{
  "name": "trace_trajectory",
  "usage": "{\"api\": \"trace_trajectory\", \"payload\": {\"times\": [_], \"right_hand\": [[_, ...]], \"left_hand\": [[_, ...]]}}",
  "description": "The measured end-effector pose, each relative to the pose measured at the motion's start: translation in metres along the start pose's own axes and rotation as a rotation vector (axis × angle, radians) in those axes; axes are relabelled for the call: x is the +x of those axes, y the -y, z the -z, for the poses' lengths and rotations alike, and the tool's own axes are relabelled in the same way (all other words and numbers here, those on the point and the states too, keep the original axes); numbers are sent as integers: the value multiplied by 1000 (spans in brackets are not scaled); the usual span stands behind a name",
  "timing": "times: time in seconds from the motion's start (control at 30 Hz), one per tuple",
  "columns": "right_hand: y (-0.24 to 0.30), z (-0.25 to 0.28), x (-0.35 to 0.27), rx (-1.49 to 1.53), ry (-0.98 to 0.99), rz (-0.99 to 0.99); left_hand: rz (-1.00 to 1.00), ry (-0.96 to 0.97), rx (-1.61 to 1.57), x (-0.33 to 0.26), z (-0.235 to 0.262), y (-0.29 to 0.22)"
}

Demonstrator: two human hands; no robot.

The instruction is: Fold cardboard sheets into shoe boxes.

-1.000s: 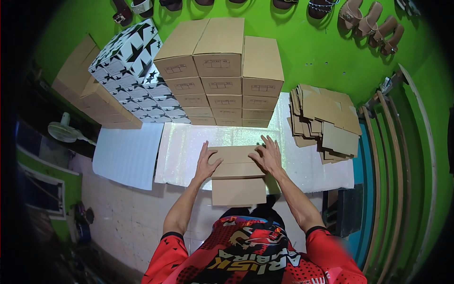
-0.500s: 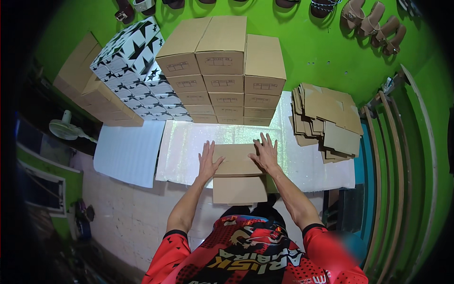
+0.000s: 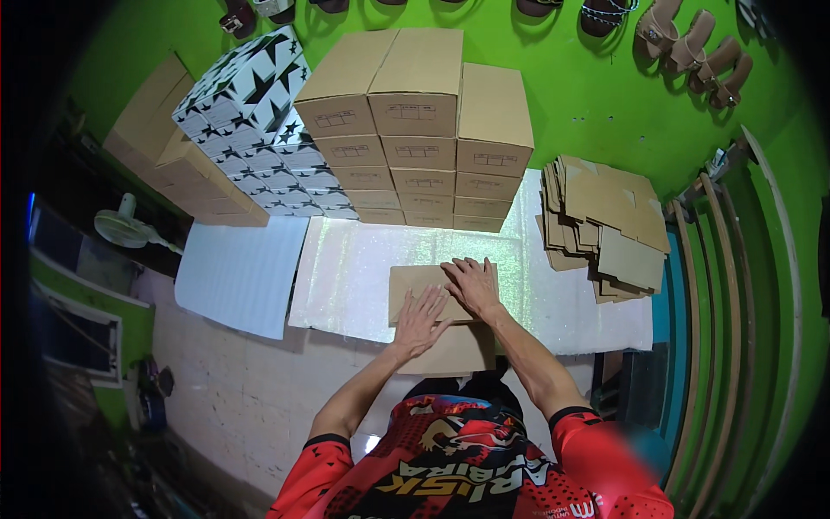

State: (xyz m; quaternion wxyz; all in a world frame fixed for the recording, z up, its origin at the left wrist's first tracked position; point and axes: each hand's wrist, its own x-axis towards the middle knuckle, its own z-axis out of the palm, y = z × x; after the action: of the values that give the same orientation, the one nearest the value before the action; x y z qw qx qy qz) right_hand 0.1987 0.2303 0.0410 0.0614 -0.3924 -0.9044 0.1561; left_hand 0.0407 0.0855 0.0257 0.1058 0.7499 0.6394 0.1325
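A brown cardboard box [image 3: 405,282] lies at the table's near edge in front of me, with a brown flap [image 3: 462,350] extending from it toward my body. My left hand [image 3: 421,320] rests flat on the box near its front edge, fingers stretched forward. Further back and to the right, my right hand [image 3: 473,285] presses on the box top with fingers spread. The two hands are close together, and neither grips anything. Part of the box surface is hidden under them.
Stacked brown boxes [image 3: 424,117] stand behind, with star-patterned boxes [image 3: 251,104] to their left. Flattened cardboard [image 3: 618,212] is piled at the right on the shiny white table cover [image 3: 346,277]. A fan [image 3: 121,227] is far left; sandals [image 3: 692,48] hang on the wall.
My left hand has moved right, from the box's left side onto its middle. My right hand has shifted slightly left. The whole view has moved a little.
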Motion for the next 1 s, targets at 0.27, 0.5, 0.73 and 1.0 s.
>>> {"api": "trace_trajectory", "payload": {"times": [0.27, 0.5, 0.73, 1.0], "right_hand": [[9, 4, 28, 141, 62, -98], [37, -1, 40, -132, 139, -75], [47, -15, 47, -119, 130, -47], [8, -15, 53, 197, 214, 34]], "left_hand": [[-136, -78, -1, -2, -27, -7], [-162, -137, 6, -5, -36, -2], [-143, -113, -7, -5, -28, -8], [-207, -222, -3, -3, -26, -10]]}}
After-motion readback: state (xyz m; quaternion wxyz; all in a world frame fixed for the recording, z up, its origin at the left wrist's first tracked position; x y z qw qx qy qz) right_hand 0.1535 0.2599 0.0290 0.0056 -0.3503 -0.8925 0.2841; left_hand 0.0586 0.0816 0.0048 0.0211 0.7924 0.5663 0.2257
